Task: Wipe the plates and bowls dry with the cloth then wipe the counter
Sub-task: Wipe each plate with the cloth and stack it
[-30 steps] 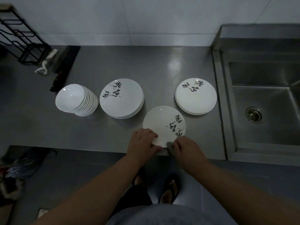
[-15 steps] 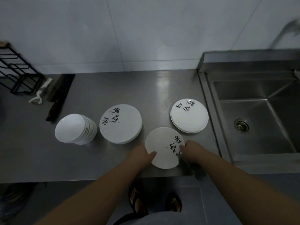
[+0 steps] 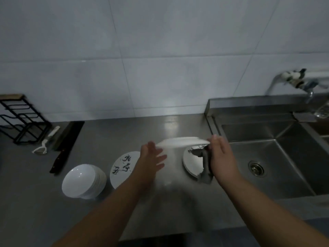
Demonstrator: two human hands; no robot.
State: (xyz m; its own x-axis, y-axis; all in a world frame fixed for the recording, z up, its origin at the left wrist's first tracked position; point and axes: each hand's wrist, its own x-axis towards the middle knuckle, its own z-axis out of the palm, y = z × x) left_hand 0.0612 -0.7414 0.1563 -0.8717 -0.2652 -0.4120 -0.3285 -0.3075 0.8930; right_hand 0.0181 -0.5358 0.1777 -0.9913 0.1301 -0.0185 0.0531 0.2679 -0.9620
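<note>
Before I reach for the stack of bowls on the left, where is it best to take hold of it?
Probably from both sides at once, hands low on the outer walls near the counter. The stack of bowls leans, its openings facing front-left, so a pull on the top rim alone might slide the nested bowls apart. The neighbouring plates crowd its right side; come in carefully there.

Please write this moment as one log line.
phase: drying | left hand: holds lifted plate | right hand: holds plate, grey cloth | bowls: stacked

Black brush characters on the plate stack (image 3: 122, 166), not legible
</note>
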